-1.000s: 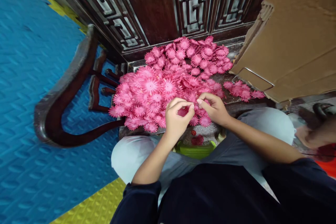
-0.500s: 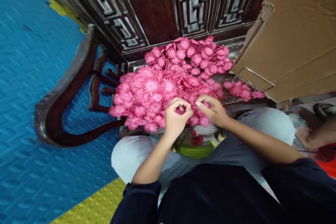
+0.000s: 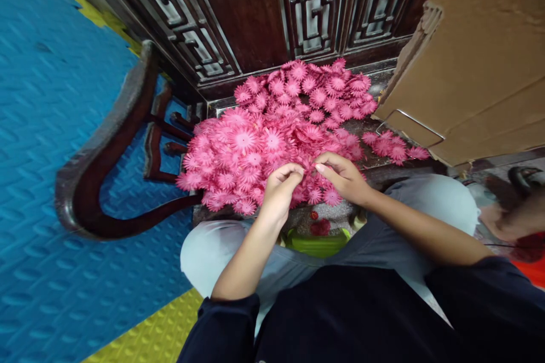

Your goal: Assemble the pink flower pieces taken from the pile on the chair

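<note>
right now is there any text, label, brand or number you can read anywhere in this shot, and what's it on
None: no readable word, label, brand or number shows anywhere.
The cardboard sheet is plain brown, with no print visible.
The dark wooden panel bears only carved fretwork, not letters.
The pink paper flowers under the left hand and right hand are unmarked.
The blue floor mat shows only an embossed pattern.

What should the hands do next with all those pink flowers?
Probably lift one flower free. Both the left hand and the right hand have fingertips pinched at the near edge of the pink flower pile, almost touching, so pulling a single flower clear seems likeliest.
</note>
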A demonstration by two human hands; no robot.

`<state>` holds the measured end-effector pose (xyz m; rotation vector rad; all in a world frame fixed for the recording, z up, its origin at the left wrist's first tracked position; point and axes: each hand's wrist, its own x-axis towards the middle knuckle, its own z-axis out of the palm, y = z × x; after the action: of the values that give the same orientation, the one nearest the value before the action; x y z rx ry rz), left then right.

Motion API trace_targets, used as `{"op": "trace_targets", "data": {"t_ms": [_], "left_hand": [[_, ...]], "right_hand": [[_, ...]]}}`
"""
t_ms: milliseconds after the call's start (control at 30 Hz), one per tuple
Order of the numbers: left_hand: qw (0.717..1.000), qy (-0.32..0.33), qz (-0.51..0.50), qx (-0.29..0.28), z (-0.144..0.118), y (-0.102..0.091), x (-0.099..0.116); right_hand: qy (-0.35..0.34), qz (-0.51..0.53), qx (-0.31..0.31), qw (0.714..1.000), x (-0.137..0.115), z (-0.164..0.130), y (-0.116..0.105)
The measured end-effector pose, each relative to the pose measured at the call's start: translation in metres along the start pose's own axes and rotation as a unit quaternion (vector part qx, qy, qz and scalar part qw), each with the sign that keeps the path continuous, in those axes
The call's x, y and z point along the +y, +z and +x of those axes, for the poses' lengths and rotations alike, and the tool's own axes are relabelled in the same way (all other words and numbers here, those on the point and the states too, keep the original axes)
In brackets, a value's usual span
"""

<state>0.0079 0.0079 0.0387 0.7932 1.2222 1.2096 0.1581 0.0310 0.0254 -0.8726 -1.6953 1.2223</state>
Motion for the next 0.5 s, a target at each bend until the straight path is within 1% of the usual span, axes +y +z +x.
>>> {"op": "trace_targets", "data": {"t_ms": [133, 267, 500], "left_hand": [[1.000, 0.001, -0.012, 0.008, -0.0016, 0.0020, 0.0009], [1.000, 0.000, -0.013, -0.006, -0.0032, 0.0037, 0.0018], [0.999, 0.003, -0.008, -0.045, -0.0031, 0.0032, -0.0013]], "right_hand": [[0.018, 0.028, -0.021, 0.999, 0.0004, -0.0010, 0.0039], [0.035, 0.033, -0.014, 0.999, 0.0005, -0.0016, 0.0064], [0.030, 0.024, -0.018, 0.999, -0.0010, -0.0007, 0.0049]]}}
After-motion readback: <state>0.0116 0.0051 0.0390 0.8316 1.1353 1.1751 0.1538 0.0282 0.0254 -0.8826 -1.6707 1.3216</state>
